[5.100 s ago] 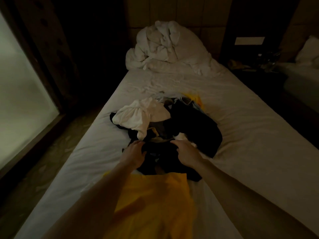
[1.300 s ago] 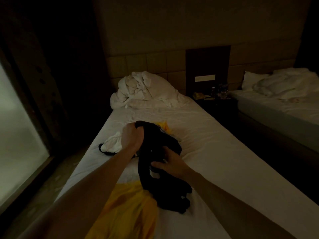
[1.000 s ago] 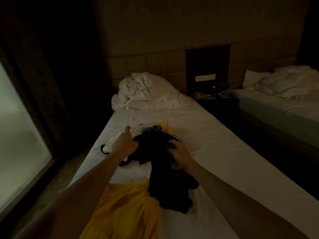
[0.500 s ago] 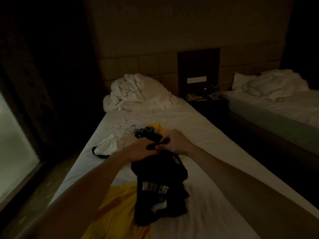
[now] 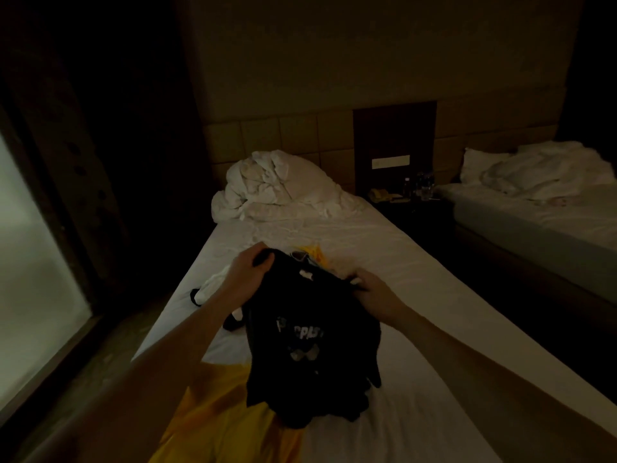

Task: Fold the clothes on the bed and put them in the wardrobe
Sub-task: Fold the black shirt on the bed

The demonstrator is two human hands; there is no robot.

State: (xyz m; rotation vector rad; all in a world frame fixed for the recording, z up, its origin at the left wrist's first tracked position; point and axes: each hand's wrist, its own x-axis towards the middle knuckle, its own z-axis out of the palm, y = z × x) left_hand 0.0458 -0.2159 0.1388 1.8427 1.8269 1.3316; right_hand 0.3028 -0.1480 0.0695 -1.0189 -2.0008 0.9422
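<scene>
Left hand (image 5: 248, 274) and right hand (image 5: 375, 292), bunched together half a second ago, now grip the black T-shirt (image 5: 310, 342) spread apart above the bed (image 5: 417, 295), ready for folding.

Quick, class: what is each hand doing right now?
Left hand: grips the black T-shirt at its top edge.
Right hand: grips the same shirt's other top corner.

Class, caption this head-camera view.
Both hands, left and right, hold up a black T-shirt over the bed.
</scene>
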